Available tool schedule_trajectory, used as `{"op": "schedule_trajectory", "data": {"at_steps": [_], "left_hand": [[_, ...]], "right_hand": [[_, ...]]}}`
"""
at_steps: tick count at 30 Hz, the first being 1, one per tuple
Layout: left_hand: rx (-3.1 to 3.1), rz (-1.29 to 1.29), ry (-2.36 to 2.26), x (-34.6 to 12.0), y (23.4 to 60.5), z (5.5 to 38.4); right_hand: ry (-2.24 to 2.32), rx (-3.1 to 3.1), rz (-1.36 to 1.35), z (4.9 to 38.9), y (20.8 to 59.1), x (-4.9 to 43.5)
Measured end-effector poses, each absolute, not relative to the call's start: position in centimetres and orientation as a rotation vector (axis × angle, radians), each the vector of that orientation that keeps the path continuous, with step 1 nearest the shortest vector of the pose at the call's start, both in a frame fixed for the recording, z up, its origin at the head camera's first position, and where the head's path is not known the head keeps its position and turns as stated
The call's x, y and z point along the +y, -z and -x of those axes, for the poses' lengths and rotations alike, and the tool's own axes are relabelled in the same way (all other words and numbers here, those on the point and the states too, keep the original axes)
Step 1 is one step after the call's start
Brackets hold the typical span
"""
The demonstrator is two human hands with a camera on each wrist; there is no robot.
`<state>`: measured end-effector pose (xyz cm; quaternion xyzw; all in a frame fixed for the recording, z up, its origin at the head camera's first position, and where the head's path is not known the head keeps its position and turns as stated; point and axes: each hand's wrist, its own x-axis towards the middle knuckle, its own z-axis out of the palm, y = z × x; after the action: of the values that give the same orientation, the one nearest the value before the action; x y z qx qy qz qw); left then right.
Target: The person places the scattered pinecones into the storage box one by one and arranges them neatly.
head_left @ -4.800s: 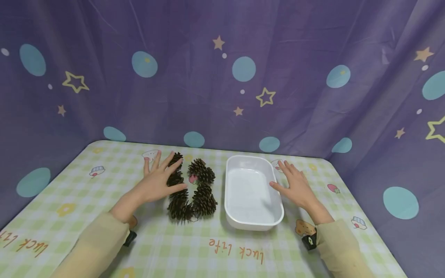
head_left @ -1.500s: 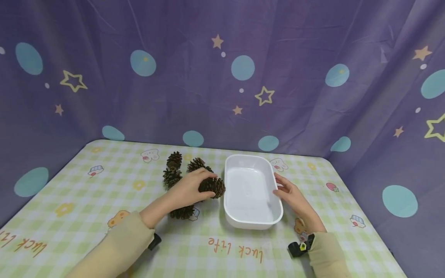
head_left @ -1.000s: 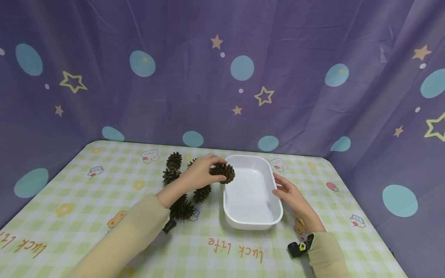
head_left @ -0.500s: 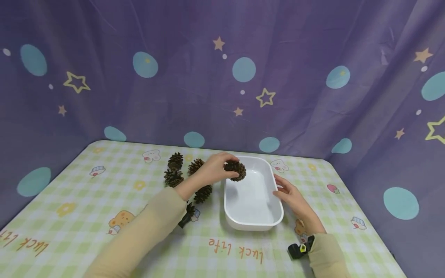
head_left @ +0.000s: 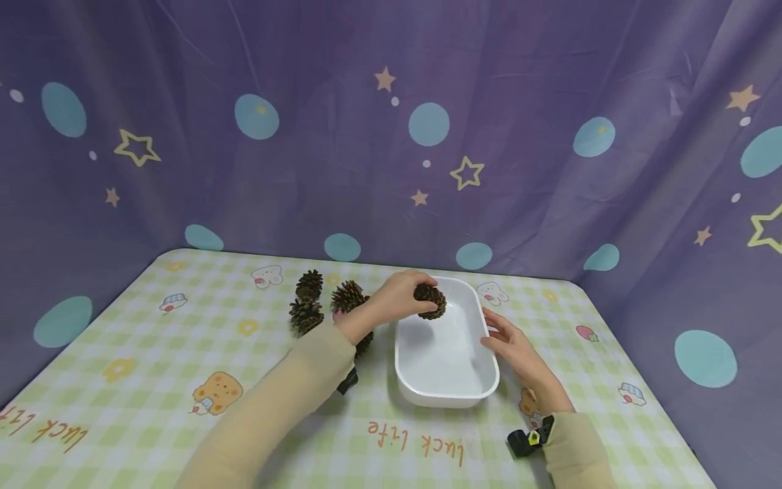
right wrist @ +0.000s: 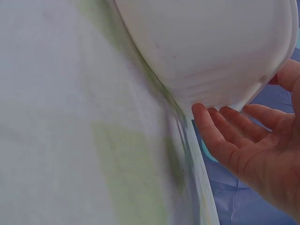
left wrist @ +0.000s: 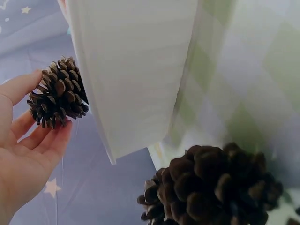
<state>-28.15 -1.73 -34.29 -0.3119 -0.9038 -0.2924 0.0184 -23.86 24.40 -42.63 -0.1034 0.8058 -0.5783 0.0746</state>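
Note:
My left hand (head_left: 400,297) holds a brown pinecone (head_left: 431,303) between thumb and fingers, over the far left part of the white tub (head_left: 452,395). In the left wrist view the pinecone (left wrist: 61,93) shows beyond the tub's rim, its scales spread. My right hand (head_left: 516,350) holds the tub's right side, thumb at the rim and fingers against the outer wall; the right wrist view shows the fingertips (right wrist: 199,110) low on that wall. Several more pinecones (head_left: 305,316) lie left of the tub, partly hidden by my left forearm.
The table (head_left: 134,421) wears a green-and-white checked cloth with printed cartoons. A purple curtain (head_left: 342,170) with stars and blue ovals hangs behind and at both sides. Black cameras (head_left: 522,441) sit at my wrists.
Both hands began spread beside the pinecones and the tub. My left hand has picked up one pinecone and carried it right, over the tub; my right hand has taken hold of the tub's side.

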Motion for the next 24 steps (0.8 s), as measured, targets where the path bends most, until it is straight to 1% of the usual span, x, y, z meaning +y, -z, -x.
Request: {"op": "schedule_trajectory", "data": {"at_steps": [4,10,18,24], "left_hand": [[-2.859,0.976,0.847,-1.0,34.3,28.7],[-2.924,0.97,0.797,-0.1,34.2,29.7],[-2.932,0.995,0.71,0.8,34.2,30.7],[-2.966,1.017,0.68,1.6,34.3,31.8]], "right_hand": [[1.743,2.414,0.268,23.7,42.3,24.2],[1.737,2.421,0.297,23.8,42.1,24.0],[1.753,2.374,0.2,24.5,43.3,24.5],[1.763,2.383,0.278,24.2,43.0,24.7]]}}
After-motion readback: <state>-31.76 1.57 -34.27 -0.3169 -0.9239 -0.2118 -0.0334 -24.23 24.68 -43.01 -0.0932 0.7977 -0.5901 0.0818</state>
